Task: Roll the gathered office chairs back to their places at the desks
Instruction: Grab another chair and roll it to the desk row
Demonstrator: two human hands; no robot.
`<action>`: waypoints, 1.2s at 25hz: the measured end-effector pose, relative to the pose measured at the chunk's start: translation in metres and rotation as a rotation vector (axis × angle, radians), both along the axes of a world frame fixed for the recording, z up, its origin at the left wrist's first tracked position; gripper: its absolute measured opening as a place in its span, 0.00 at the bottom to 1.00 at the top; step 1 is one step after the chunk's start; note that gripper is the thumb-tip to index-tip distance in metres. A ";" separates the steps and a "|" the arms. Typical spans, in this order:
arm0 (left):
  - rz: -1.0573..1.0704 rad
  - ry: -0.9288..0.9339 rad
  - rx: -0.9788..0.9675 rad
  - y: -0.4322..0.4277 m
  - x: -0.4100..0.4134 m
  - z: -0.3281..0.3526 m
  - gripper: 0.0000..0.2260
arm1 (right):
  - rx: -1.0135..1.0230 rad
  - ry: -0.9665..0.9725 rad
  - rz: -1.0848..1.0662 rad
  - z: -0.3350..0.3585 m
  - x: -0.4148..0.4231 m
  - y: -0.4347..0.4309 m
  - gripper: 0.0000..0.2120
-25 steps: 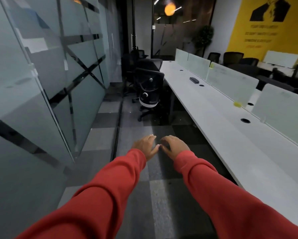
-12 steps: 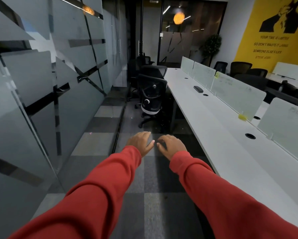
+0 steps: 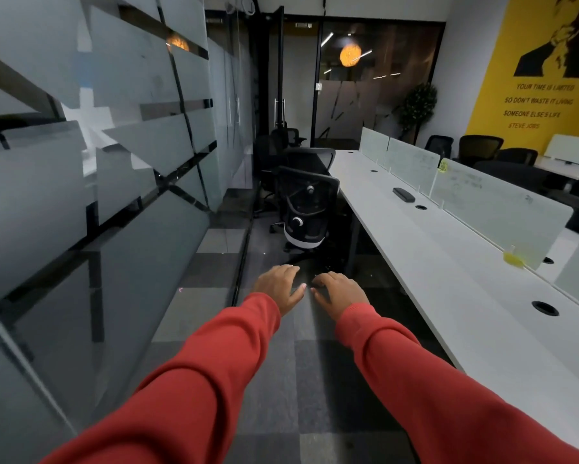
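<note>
Black mesh office chairs stand bunched in the aisle ahead. The nearest chair (image 3: pixel 306 209) has a white seat base and faces away from me, with a second chair (image 3: pixel 310 159) right behind it and more further back by the glass door. My left hand (image 3: pixel 278 286) and my right hand (image 3: pixel 338 291) reach forward side by side over the carpet, palms down, fingers relaxed, holding nothing. Both hands are well short of the nearest chair. The long white desk (image 3: pixel 448 262) runs along my right.
A frosted glass wall (image 3: pixel 114 195) lines the left of the narrow aisle. Frosted dividers (image 3: pixel 495 209) stand along the desk's far edge, with a small black object (image 3: pixel 403 194) on the desk. More chairs (image 3: pixel 479 149) and a plant (image 3: pixel 417 107) are at the back right.
I have walked forward along the aisle and the chairs are closer. My hands stay stretched out together and empty.
</note>
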State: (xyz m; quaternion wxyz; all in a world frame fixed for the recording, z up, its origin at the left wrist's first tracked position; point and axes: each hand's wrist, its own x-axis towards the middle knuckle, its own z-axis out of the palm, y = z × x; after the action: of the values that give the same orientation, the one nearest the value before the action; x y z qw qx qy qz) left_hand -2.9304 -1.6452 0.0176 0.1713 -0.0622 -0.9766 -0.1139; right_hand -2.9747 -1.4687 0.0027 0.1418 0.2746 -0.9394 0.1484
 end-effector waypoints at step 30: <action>0.039 0.010 0.073 -0.065 -0.462 -0.016 0.22 | -0.036 -0.022 0.005 -0.011 -0.476 -0.076 0.16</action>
State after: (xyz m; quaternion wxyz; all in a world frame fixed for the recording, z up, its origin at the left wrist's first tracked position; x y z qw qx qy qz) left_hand -3.3919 -1.7106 0.0020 0.1808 -0.0372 -0.9720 -0.1456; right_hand -3.4503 -1.5445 -0.0086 0.1361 0.2728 -0.9373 0.1687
